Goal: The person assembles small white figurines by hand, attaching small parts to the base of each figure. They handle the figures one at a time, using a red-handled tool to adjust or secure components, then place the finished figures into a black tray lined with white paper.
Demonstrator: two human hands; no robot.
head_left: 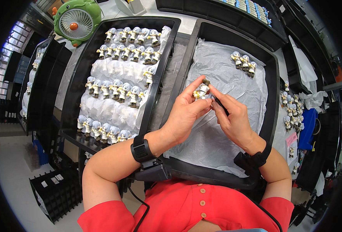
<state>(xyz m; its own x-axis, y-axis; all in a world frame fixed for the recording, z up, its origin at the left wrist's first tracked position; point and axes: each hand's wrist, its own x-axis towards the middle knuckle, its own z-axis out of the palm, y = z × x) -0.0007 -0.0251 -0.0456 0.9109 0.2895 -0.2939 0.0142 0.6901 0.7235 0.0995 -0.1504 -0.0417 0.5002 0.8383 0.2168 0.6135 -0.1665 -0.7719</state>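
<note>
My left hand (181, 116) pinches a small figurine (202, 91) between thumb and fingers, above the paper-lined right tray. The figurine has a white outfit with yellow trim and lies tilted, its dark-brown feet pointing up and away; fingers partly hide its head. Close against it, my right hand (235, 119) grips a slim dark pen-like tool (220, 105). Its tip is at the figurine, though the exact contact is too small to make out. Farther back on the grey-white paper (252, 96), three similar pale-haired figurines (244, 63) stand in a tight group.
A black tray (164, 73) at left holds rows of figurines (118, 91) on white paper. Beyond it stands a green fan (76, 25). The right tray's black wall (272, 116) surrounds my work. Loose figurines (292, 110) and a blue bin (307, 131) are at right.
</note>
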